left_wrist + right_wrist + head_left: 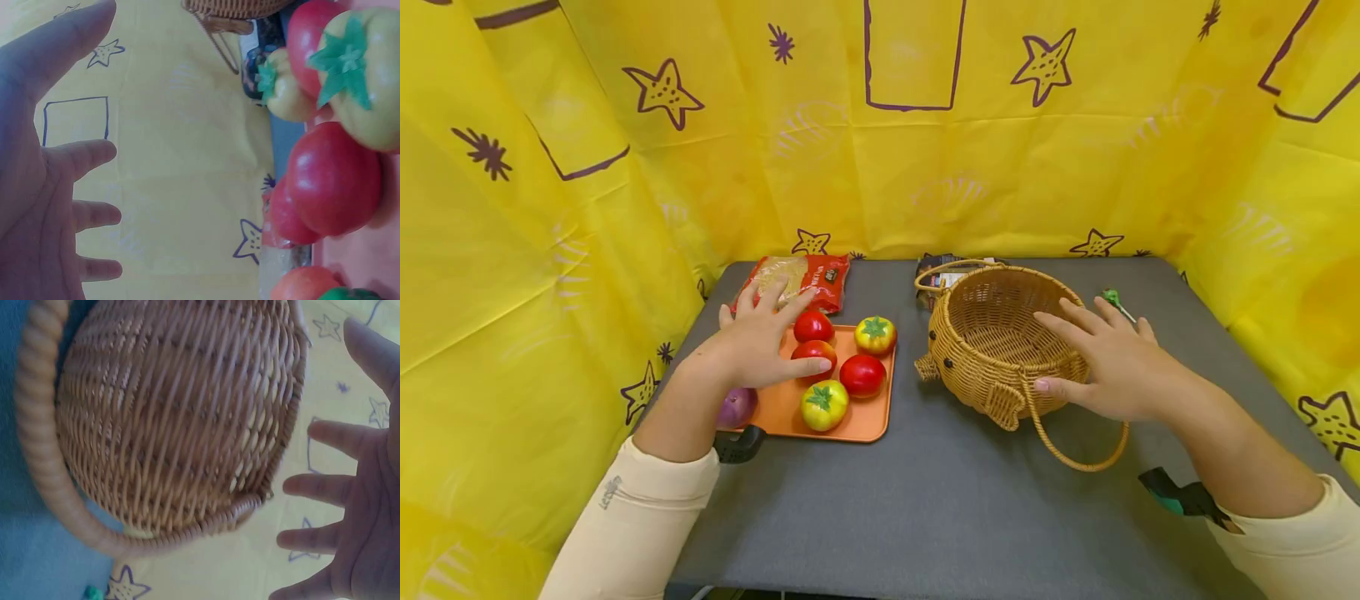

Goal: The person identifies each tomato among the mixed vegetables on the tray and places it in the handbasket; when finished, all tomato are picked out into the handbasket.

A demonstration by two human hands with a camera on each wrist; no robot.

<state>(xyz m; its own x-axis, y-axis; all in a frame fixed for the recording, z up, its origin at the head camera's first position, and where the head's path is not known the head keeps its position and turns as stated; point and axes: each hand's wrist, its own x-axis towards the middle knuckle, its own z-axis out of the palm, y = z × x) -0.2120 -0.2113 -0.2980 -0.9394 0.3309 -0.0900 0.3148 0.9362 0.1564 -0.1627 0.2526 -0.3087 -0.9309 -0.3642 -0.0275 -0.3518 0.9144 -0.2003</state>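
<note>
My left hand (758,340), fingers spread and holding nothing, hovers over an orange tray (861,427). On the tray lie red tomatoes (862,376), yellow tomatoes (824,406) with green leaf tops, and a purple round vegetable (737,407); my hand and forearm hide part of the tray. The left wrist view shows the red tomato (334,179) beside the palm, apart from it. My right hand (1116,367), also spread with nothing held, is above the right side of a wicker basket (977,379) with a pig's snout and ears. In the right wrist view, the fingers stand apart from the basket (181,419).
Behind the tray lies a red bag (827,282) of pale dry food. A dark package (936,275) sits behind the basket. Beyond my right hand a small green object (1111,297) shows. Yellow patterned cloth (910,183) surrounds the grey table (925,525).
</note>
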